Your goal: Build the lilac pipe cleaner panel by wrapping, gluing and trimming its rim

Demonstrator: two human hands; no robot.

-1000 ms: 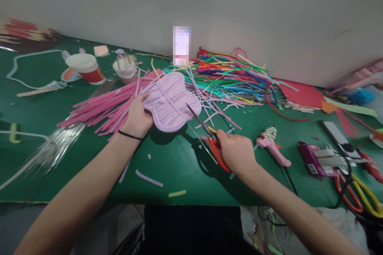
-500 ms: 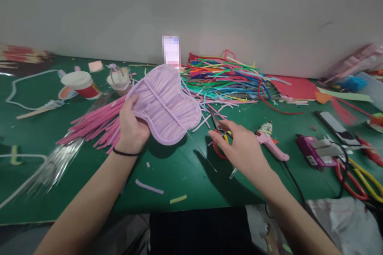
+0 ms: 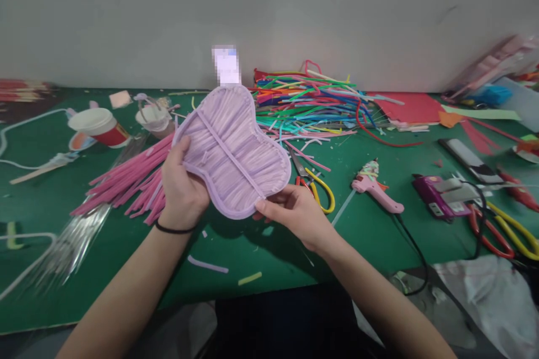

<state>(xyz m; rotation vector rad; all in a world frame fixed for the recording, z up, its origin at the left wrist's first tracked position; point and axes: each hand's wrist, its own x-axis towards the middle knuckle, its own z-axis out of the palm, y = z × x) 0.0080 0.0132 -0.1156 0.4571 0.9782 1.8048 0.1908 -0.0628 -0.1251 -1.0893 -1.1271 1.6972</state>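
A lilac butterfly-wing shape made of pipe cleaners (image 3: 236, 151), with a straight strip running across its face, is held up above the green table. My left hand (image 3: 184, 188) grips its left edge, thumb on the near face. At its lower right edge, my right hand (image 3: 292, 213) pinches the rim between thumb and fingers. Scissors with red and yellow handles (image 3: 322, 190) lie just beyond my right hand. Behind my left hand is a bundle of pink pipe cleaners (image 3: 126, 179). The fingers behind the piece are partly hidden.
A heap of coloured pipe cleaners (image 3: 311, 101) lies by the wall. On the right are a pink glue gun (image 3: 377, 190), a purple box (image 3: 438, 196) and yellow-red pliers (image 3: 505, 230). Paper cups (image 3: 101, 126) stand at the left. Lilac and yellow scraps (image 3: 250, 279) lie near the front edge.
My right hand has moved left from over the scissors to the piece and now pinches its lower right edge. My left hand keeps its hold. The view has shifted slightly.
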